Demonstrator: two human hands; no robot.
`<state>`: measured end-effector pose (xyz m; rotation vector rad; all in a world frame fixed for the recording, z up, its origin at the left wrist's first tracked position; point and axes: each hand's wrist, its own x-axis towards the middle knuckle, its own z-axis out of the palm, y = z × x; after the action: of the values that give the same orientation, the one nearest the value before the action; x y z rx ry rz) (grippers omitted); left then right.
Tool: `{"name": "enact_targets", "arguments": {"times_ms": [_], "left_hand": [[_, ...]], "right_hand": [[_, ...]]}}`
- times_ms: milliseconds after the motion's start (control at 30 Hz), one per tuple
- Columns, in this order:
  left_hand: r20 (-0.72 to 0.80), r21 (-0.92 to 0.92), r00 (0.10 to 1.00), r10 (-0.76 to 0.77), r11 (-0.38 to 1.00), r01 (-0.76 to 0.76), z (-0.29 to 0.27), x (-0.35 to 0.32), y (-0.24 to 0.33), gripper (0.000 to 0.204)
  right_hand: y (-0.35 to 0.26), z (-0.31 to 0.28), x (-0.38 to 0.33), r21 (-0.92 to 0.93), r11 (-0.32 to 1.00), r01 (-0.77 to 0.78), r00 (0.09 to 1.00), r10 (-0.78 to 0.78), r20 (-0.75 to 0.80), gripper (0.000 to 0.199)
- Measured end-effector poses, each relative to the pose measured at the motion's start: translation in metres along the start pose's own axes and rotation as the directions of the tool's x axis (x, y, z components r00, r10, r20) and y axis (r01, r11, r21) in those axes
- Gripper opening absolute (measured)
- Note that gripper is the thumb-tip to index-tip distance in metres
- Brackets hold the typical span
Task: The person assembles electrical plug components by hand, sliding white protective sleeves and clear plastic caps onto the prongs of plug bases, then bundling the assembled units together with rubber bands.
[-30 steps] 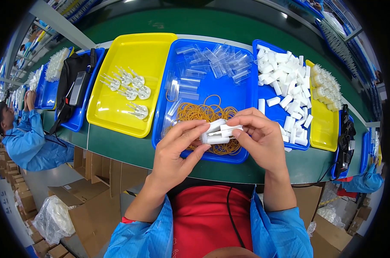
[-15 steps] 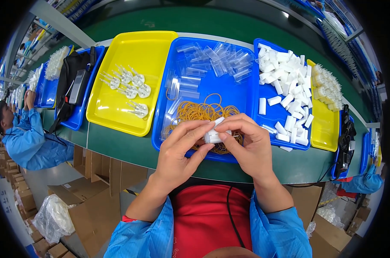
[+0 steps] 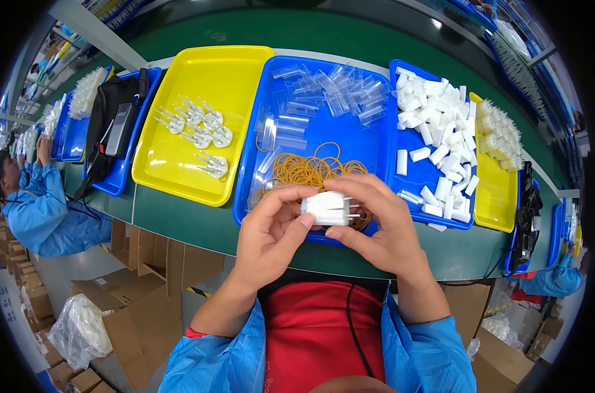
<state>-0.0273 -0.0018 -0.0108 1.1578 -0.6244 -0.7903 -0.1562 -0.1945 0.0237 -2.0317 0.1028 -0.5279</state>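
Note:
My left hand (image 3: 271, 229) is closed on a white cylindrical bundle (image 3: 328, 209) of plastic blocks, its thumb on the front. Thin pins stick out of the bundle's right end. My right hand (image 3: 383, 219) curves round that end, fingertips at the top edge and thumb close under the bottom edge. Beneath both hands, a heap of tan rubber bands (image 3: 304, 169) lies in the blue tray (image 3: 356, 141), along with clear plastic sleeves (image 3: 343, 88). In the blue tray to the right are many loose white blocks (image 3: 435, 108).
On the left, a yellow tray (image 3: 212, 72) holds several white pronged parts (image 3: 212, 165). A yellow tray (image 3: 494, 203) at right bears pale pronged parts (image 3: 497, 134). Black cables (image 3: 527, 223) lie beyond it. Co-workers in blue sit at far left (image 3: 42, 209) and far right. Cardboard boxes (image 3: 134, 327) stand below the table.
The bundle has turned so its side and pins now show. My right fingers have spread from their pinch on its top, and the right thumb has dropped below it.

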Motion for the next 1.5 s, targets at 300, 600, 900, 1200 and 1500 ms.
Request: {"name": "enact_targets", "arguments": {"times_ms": [300, 600, 900, 1200, 1500], "left_hand": [[0.107, 0.565, 0.961, 0.256, 0.779, -0.271, 0.005, -0.001, 0.014, 0.054], [-0.058, 0.447, 0.966, 0.252, 0.872, -0.201, -0.006, -0.008, -0.001, 0.05], [-0.116, 0.263, 0.975, 0.189, 0.953, -0.153, -0.011, 0.001, 0.0, 0.047], [-0.073, 0.248, 0.973, 0.219, 0.949, -0.195, 0.0, 0.01, -0.004, 0.044], [-0.017, 0.403, 0.968, 0.25, 0.888, -0.222, 0.006, 0.01, 0.0, 0.042]], "right_hand": [[0.006, 0.018, -0.009, 0.185, 0.973, -0.136, 0.988, 0.147, -0.047, 0.036], [-0.007, -0.02, 0.015, -0.074, 0.988, -0.138, 0.989, 0.133, -0.065, 0.025], [0.019, -0.1, -0.023, -0.62, 0.733, -0.279, 0.93, 0.366, 0.015, 0.02], [0.015, -0.079, -0.024, -0.463, 0.86, -0.216, 0.976, 0.182, -0.117, 0.037], [0.021, -0.027, -0.017, 0.394, 0.918, 0.05, 0.981, 0.029, -0.193, 0.034]]}}
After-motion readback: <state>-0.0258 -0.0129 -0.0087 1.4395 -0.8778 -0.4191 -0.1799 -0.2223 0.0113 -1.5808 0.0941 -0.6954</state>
